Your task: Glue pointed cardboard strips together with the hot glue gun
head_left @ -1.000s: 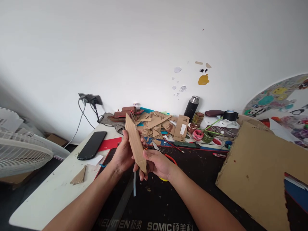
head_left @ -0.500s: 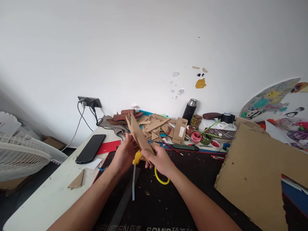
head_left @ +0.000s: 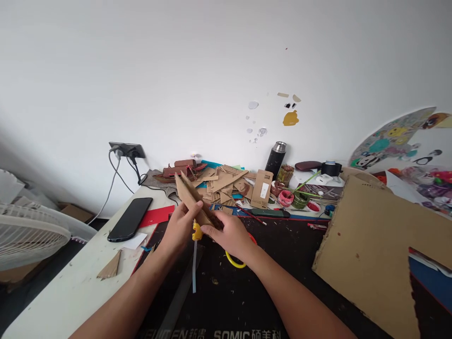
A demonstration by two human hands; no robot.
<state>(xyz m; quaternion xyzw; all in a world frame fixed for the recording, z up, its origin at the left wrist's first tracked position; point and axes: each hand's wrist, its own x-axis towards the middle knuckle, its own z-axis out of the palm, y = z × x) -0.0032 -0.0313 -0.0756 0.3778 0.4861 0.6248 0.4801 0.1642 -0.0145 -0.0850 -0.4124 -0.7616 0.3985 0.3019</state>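
Status: cardboard piece [head_left: 186, 191] is cut and looks doubled into a narrow V. The near end is closed between my hands and the far end is open, so I judge the joining part-done. Left hand [head_left: 180, 226] is wrapped on its left face, thumb on top. Right hand [head_left: 228, 235] pinches the near end from the right. The piece is up off the mat [head_left: 282, 263], tilted away toward the scrap pile [head_left: 226, 181]. Yellow tool [head_left: 195, 230] touches it underneath, between both hands. Can't tell which hand bears it.
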